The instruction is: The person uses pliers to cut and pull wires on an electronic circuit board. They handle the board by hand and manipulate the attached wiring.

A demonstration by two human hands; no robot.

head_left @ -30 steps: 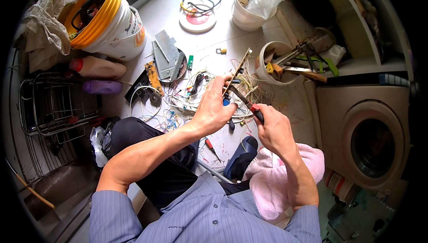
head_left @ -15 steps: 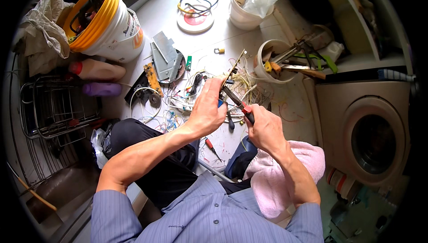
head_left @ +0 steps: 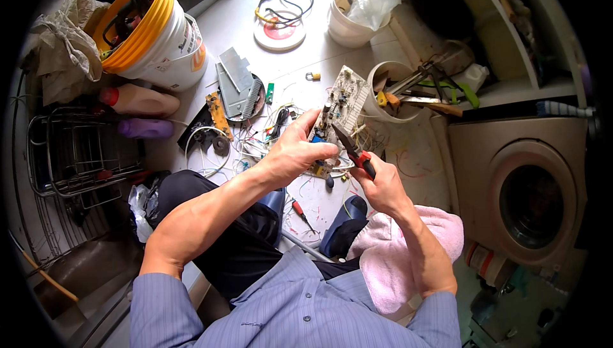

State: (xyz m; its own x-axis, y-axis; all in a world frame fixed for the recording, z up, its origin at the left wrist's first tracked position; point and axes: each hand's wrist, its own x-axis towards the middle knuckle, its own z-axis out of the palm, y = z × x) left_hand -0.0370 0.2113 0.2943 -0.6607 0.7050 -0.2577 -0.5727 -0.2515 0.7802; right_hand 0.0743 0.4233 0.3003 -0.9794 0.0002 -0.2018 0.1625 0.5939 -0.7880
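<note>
My left hand [head_left: 292,150] is closed on the left edge of a pale circuit board [head_left: 348,100] with small components on its face. The thumb lies across the board's lower part, beside a blue component [head_left: 317,138]. In my right hand [head_left: 385,185] is a pair of pliers [head_left: 355,150] with red and black handles and dark jaws. Its jaw tips are over the board's lower right part; whether they touch it I cannot tell. Below the board, a tangle of loose wires [head_left: 255,147] covers the floor, and a red-handled screwdriver [head_left: 302,212] lies nearer me.
A white bucket of tools [head_left: 391,117] stands right of the board. Farther off are another white bucket [head_left: 348,32] and a coiled cable [head_left: 290,16] on a round lid. At left are an orange-rimmed bucket [head_left: 172,54] and a wire rack [head_left: 83,150]; at right, a washing machine [head_left: 472,175].
The circuit board has turned from edge-on to showing its broad component face. My right hand with the pliers has shifted slightly right and down, and the jaws have come away from the board's edge.
</note>
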